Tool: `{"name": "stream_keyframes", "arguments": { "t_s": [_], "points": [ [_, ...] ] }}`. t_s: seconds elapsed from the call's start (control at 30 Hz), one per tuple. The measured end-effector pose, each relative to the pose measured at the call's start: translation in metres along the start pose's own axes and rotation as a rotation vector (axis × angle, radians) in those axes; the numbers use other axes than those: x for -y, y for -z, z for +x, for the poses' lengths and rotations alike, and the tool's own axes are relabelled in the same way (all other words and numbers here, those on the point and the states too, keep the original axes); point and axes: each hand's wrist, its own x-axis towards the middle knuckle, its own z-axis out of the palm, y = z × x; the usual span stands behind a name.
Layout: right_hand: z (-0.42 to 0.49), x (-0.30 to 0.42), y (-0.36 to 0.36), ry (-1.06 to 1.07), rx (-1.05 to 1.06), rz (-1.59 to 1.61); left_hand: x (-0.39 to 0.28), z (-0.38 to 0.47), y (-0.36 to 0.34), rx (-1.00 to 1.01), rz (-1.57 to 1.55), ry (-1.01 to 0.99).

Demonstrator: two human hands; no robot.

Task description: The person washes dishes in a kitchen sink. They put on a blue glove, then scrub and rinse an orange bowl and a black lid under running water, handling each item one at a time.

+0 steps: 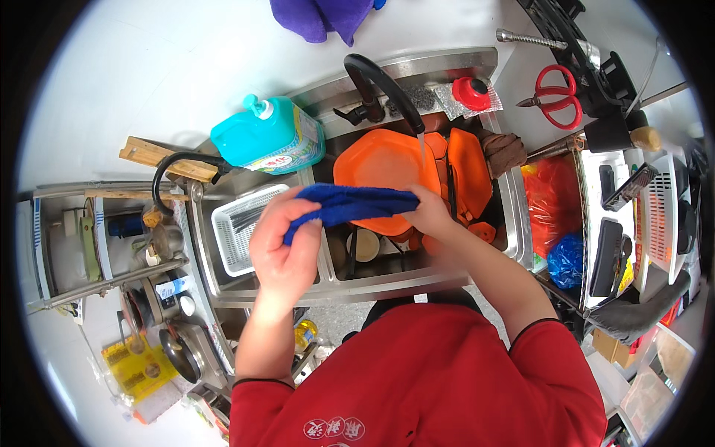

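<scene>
A blue cloth (357, 204) is stretched between my two hands above the double steel sink. My left hand (287, 240) pinches its left end, over the white plastic basket (223, 246). At the other end, my right hand (429, 211) grips a bunched corner. Below and beyond the cloth, an orange tray (380, 156) lies in the right basin. Water (421, 148) runs from the black faucet (391, 89) towards that tray. More orange dishes (469, 173) lean to its right. A round pale bowl (363, 246) sits lower in the basin, partly hidden.
A teal pump jug (262, 134) stands behind the left basin. A brown rag (503, 152) hangs over the sink's right rim (516, 223). Red-handled scissors (558, 98) hang on the right wall. Left of the sink are shelves and a pan (180, 355).
</scene>
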Motion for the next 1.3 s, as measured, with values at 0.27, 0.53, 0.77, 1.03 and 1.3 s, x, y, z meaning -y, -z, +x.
{"name": "stream_keyframes", "arguments": {
  "t_s": [0.27, 0.53, 0.77, 1.03, 1.3],
  "points": [
    [0.017, 0.111, 0.063, 0.055, -0.238, -0.266, 0.014, -0.021, 0.008, -0.003, -0.132, 0.056],
    [0.031, 0.153, 0.033, 0.029, 0.011, -0.422, 0.021, -0.034, 0.02, -0.055, -0.239, 0.145],
    [0.008, 0.087, 0.037, -0.082, 0.195, -0.65, 0.028, -0.038, 0.015, 0.035, -0.199, 0.246],
    [-0.064, 0.053, 0.079, -0.023, 0.244, -0.33, 0.029, -0.023, -0.105, 0.456, -0.046, -0.072],
    [-0.044, -0.013, 0.03, -0.037, -0.013, 0.101, 0.04, -0.003, -0.14, 0.277, -0.122, 0.053]
  ]
}}
